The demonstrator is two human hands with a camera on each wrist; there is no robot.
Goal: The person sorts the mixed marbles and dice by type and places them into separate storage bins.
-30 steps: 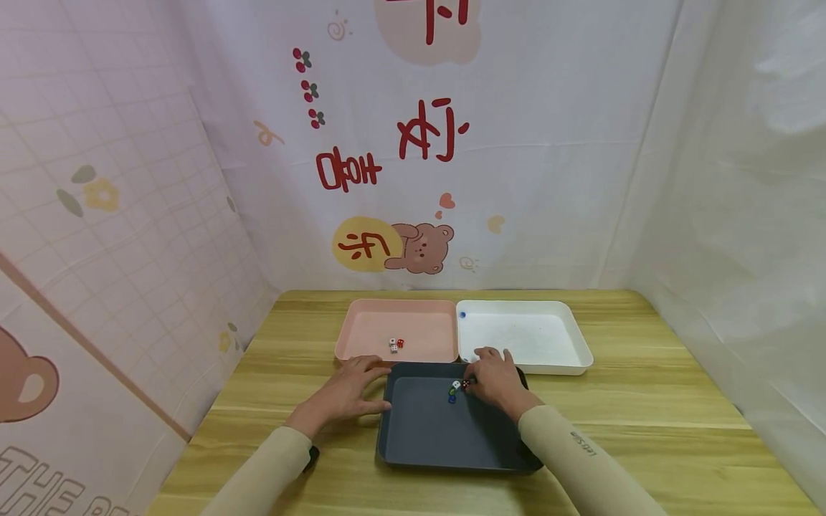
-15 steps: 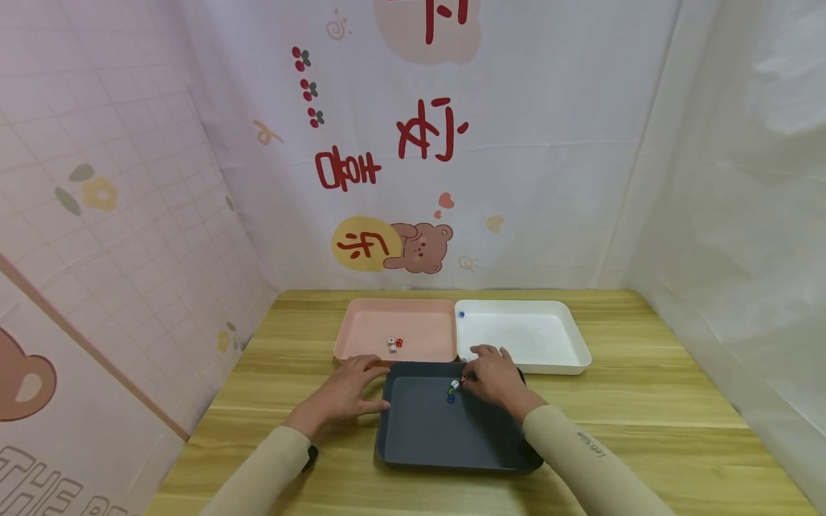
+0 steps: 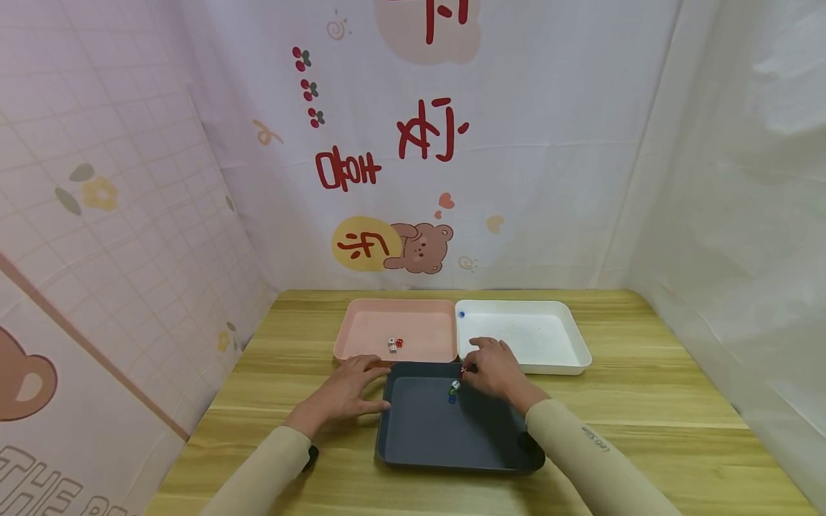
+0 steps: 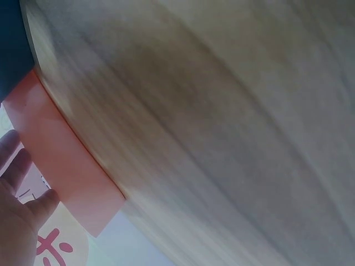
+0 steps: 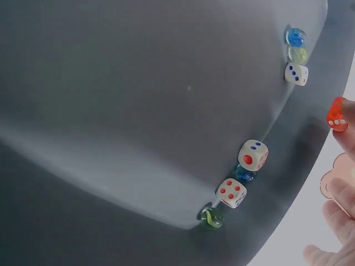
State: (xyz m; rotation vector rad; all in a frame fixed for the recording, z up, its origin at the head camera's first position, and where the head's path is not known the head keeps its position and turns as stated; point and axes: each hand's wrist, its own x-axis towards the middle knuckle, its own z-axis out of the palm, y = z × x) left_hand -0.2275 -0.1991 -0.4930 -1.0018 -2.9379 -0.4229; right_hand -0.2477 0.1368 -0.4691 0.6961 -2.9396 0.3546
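My right hand (image 3: 497, 369) pinches a red die (image 5: 336, 114) between thumb and finger, over the far side of the dark grey tray (image 3: 439, 437). Inside that tray, a white die (image 5: 297, 73) lies beside a yellowish marble (image 5: 298, 54) and a blue marble (image 5: 295, 37). Two more white dice, one of them a large die (image 5: 253, 155), sit along the wall with a dark blue marble and a green marble (image 5: 211, 218). In the head view my hand hides that second group. My left hand (image 3: 348, 387), fingers relaxed and spread, is at the tray's left edge, holding nothing.
Behind the grey tray stand a pink tray (image 3: 413, 319) with several white and red dice, and a white tray (image 3: 542, 344) with a blue marble (image 3: 461, 314) in its far left corner. All stand on a wooden table (image 3: 645, 401), with printed cloth around it.
My right hand has lifted the red die from beside the white die and moved it slightly toward the grey tray's far rim. The left hand stays in place.
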